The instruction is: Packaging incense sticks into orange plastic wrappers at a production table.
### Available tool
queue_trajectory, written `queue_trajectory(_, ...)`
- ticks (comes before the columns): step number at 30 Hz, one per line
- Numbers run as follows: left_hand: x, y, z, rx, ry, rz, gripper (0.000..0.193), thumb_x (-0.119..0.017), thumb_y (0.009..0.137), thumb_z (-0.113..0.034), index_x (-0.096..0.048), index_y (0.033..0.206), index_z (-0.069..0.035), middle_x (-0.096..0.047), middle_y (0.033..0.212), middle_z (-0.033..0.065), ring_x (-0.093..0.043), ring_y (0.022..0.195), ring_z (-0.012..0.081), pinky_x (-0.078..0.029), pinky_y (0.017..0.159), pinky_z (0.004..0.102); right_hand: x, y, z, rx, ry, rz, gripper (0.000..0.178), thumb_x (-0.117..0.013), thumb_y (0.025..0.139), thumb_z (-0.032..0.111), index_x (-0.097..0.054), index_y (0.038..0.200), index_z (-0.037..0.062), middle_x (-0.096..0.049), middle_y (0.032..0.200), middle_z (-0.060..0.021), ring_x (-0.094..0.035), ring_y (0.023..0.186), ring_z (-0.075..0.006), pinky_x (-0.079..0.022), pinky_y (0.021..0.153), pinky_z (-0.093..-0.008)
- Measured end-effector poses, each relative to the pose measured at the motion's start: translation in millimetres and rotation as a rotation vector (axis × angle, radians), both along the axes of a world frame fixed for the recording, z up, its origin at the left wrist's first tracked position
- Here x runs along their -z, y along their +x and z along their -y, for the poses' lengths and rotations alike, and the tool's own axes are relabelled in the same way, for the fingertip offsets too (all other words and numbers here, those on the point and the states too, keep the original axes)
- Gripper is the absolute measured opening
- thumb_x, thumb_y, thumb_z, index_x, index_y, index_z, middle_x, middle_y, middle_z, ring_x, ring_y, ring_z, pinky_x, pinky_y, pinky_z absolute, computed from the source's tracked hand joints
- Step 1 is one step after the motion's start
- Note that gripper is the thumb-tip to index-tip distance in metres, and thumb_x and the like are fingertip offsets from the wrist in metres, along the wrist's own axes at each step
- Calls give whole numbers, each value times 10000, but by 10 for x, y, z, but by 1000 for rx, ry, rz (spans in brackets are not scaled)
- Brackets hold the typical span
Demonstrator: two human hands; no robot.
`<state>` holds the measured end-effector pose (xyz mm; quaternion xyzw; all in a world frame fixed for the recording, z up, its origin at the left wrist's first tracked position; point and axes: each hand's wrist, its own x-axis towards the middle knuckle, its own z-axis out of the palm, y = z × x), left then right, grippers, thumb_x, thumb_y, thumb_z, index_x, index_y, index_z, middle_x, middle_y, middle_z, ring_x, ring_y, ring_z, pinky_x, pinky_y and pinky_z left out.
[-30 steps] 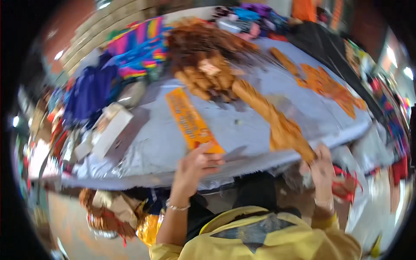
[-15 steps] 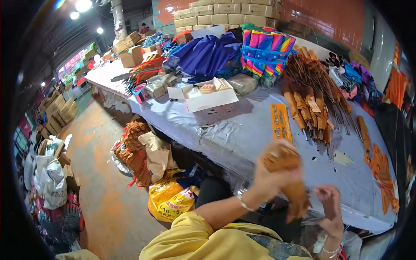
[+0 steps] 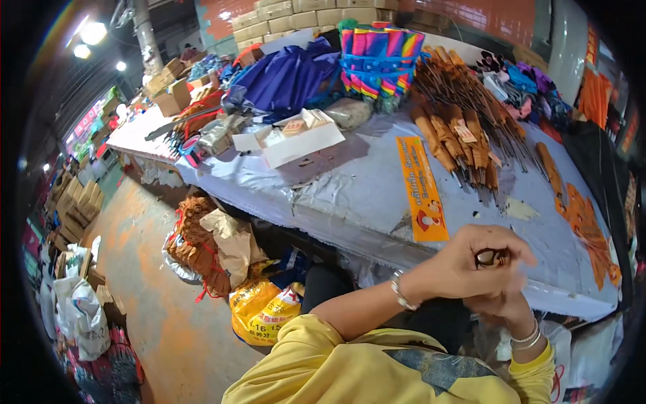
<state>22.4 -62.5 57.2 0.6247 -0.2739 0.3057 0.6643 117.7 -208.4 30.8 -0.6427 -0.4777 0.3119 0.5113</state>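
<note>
My left hand [image 3: 457, 266] is closed in a ring above the near table edge, around a brown folded umbrella [image 3: 493, 257]. Only the umbrella's dark end shows in the opening of the fist; the rest is hidden by my hands. My right hand [image 3: 506, 304] is pressed up close beneath the left one, its fingers partly covered and blurred. Farther in lies an orange printed strip [image 3: 422, 192] on the table. Beyond it, several brown folded umbrellas [image 3: 457, 138] with metal shafts are piled together.
A white-covered table [image 3: 350, 192] carries an open white box [image 3: 303, 145], a purple cloth heap [image 3: 282, 81] and a rainbow-striped bundle [image 3: 380, 60]. Loose orange-brown cloth [image 3: 589, 229] lies at the right. On the floor at left stand a yellow bag [image 3: 262, 310] and brown bundles [image 3: 195, 242].
My view has shifted right. The brown umbrella, plainly seen before with its cloth hanging down, is now mostly covered by my hands. My right hand has come from apart to against the left.
</note>
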Motion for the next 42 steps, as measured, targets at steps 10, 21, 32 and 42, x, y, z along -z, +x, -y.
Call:
queue_trajectory(10, 317, 140, 183, 3, -344, -308, 266, -621, 849, -139, -584, 1080, -12, -596, 823, 5, -549, 679, 60, -432, 638, 196, 141, -137, -10, 215, -60, 92, 504, -758, 673, 84, -503, 1100, 4, -556, 1070, -98, -522, 996, -169, -444, 839, -307)
queue_trajectory(21, 973, 21, -1031, -820, 1048, -314, 630, -734, 707, -341, -514, 1189, 0, -521, 1200, 213, -497, 1081, 366, -347, 971, 417, 387, 310, 345, 455, 36, 162, 522, -698, 688, 148, -471, 1118, -41, -575, 880, -88, -549, 841, -160, -459, 774, -299)
queue_trajectory(32, 856, -171, -523, -860, 1212, -286, 540, -714, 699, -210, -532, 1175, -31, -571, 1162, 139, -508, 1056, 309, -366, 938, 421, 593, 253, 189, 237, -40, 5, 521, -708, 661, 99, -487, 1112, -37, -587, 916, -44, -542, 847, -113, -455, 756, -264)
queue_trajectory(42, 971, -190, -698, -712, 1140, -191, 300, -570, 806, -14, -559, 1104, 23, -597, 1125, 144, -565, 1011, 328, -467, 850, 358, 635, 226, 44, 173, -98, -64, 437, -659, 652, 91, -532, 1053, -28, -598, 852, -57, -553, 761, -126, -471, 711, -275)
